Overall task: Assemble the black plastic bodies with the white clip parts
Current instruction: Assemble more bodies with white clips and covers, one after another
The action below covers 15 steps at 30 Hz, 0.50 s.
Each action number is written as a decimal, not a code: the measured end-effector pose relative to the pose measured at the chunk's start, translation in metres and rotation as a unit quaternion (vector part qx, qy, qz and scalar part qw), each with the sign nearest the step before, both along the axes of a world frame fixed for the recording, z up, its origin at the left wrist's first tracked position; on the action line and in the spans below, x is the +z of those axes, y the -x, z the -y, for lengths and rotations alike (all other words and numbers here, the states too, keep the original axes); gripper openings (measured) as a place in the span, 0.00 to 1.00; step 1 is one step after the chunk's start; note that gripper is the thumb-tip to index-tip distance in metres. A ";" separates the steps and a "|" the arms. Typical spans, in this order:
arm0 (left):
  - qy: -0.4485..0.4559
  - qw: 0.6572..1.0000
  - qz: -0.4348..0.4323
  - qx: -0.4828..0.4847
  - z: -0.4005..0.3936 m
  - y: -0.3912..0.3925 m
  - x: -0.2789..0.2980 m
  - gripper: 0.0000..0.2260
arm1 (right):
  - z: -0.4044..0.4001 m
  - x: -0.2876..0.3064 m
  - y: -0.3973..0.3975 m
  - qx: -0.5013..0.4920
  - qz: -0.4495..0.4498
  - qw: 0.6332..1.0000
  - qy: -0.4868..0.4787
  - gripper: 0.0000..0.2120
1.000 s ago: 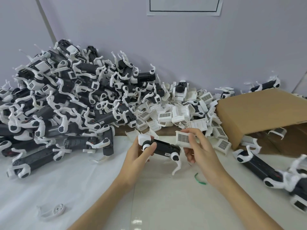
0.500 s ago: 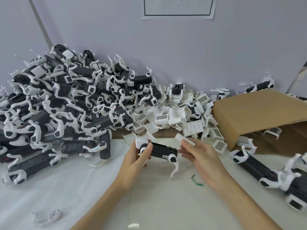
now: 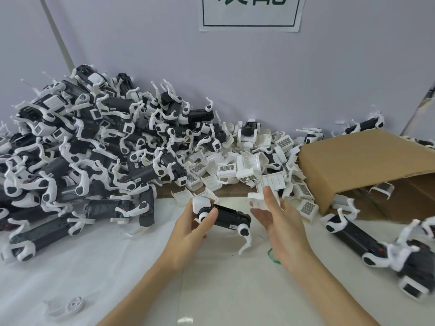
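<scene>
Gripping black body [image 3: 229, 217] by its white end, left hand [image 3: 191, 229] fingers curled. Pinching white clip [image 3: 259, 200] just beside it, right hand [image 3: 280, 222] fingers half open

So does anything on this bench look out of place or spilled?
A cardboard box lies tipped on its side at the right, with white clip parts spilled loose beside it. A stray green loop sits by the right hand, and a lone white piece lies apart near the front.

Single head-worn view looks forward and down, close over the table [image 3: 117, 278].
</scene>
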<state>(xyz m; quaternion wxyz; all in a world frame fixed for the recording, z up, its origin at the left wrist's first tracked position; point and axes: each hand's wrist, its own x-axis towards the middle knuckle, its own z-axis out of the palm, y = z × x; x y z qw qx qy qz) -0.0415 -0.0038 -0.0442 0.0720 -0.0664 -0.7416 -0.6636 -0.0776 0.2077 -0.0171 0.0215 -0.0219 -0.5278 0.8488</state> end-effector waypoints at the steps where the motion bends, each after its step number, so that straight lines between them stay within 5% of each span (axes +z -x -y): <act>1: 0.003 1.000 -0.002 0.001 0.000 0.000 0.000 0.28 | 0.000 0.001 0.000 -0.009 0.003 1.000 0.016 0.30; 3: 0.008 1.000 -0.004 -0.001 0.000 0.000 -0.001 0.27 | -0.001 0.006 -0.003 -0.040 -0.001 0.999 0.004 0.35; 6: 0.012 1.000 -0.005 -0.006 0.000 0.001 -0.003 0.27 | -0.006 0.004 -0.002 -0.081 -0.014 0.992 -0.090 0.23; 12: 0.020 0.999 -0.017 -0.018 0.000 0.002 -0.005 0.26 | 0.001 -0.004 -0.005 -0.008 -0.132 0.970 -0.202 0.06; 15: 0.017 1.000 -0.015 -0.020 -0.001 0.001 -0.003 0.27 | 0.009 -0.005 -0.008 0.013 -0.173 0.944 -0.282 0.06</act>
